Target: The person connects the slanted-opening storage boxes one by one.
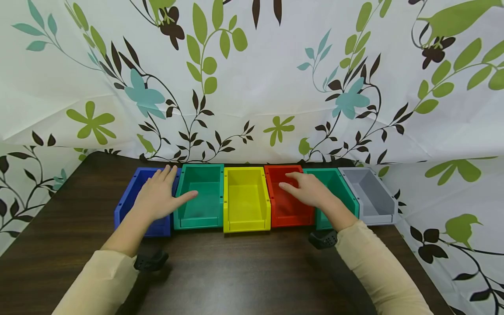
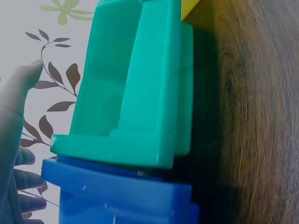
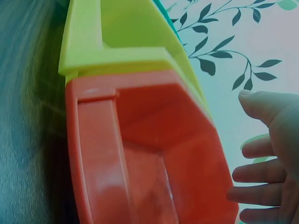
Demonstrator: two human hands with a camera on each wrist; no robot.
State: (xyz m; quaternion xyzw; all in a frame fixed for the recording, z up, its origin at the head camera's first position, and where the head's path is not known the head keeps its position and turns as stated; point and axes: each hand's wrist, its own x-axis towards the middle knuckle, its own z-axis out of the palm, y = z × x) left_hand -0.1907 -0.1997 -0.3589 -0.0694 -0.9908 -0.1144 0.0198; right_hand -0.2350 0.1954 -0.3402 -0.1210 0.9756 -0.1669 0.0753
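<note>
At the far left of the row, the blue bin (image 1: 158,226) sits partly beneath the left hand (image 1: 156,197). That hand's fingers are straight and grip nothing; they point toward the patterned cloth (image 1: 256,78), while the thumb sticks out sideways over the left green bin (image 1: 201,199). So the blue bin lies below the fingers and the left green bin just to their right, both nearer this hand than the other. No contact plainly shows.

The yellow bin (image 1: 246,201) comes next, between the two hands and with neither over it. Its long axis runs away from the person, toward the cloth, as do those of its neighbours (the outer ones look slanted, perhaps only from the camera's wide view).

The red bin (image 1: 291,210) lies beneath the right hand's fingertips. The right hand (image 1: 309,189) reaches in from the right, its thumb and fingers apart, relaxed and holding nothing, aimed left across the bin's long axis; whether any finger touches the rim, I cannot tell. Its palm lies over the right green bin (image 1: 343,188). The grey bin (image 1: 368,190) closes the row, beyond this hand.

All six stand side by side on the dark table (image 1: 236,275). No brand, label or writing can be read.
</note>
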